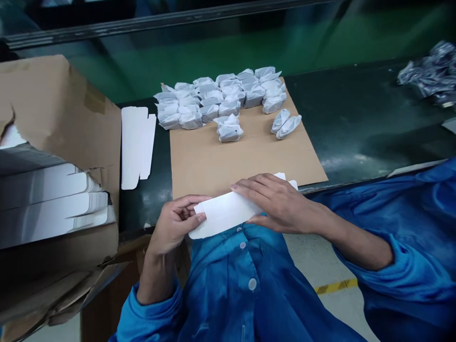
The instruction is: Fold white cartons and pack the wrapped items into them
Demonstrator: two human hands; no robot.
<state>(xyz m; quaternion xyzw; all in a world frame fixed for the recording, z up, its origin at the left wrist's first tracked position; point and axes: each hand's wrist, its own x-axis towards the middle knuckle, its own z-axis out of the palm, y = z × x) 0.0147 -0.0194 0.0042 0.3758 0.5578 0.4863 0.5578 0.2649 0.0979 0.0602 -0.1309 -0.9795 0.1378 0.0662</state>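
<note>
A flat white folding carton is held in front of my body, tilted with its right end higher. My left hand grips the left end, thumb on top and fingers behind. Over the right part lies my right hand, fingers across the upper face and thumb along the lower edge. White end flaps show beyond the right knuckles. Just past my hands lies a brown cardboard sheet. Several small items wrapped in white paper stand in rows at its far side. Nearer are another wrapped bundle and two thin wrapped pieces.
On the left a torn brown cardboard box holds stacks of flat white cartons. Another flat carton lies beside it on the dark green bench. Crumpled clear plastic bags lie far right. A blue sleeve is at right.
</note>
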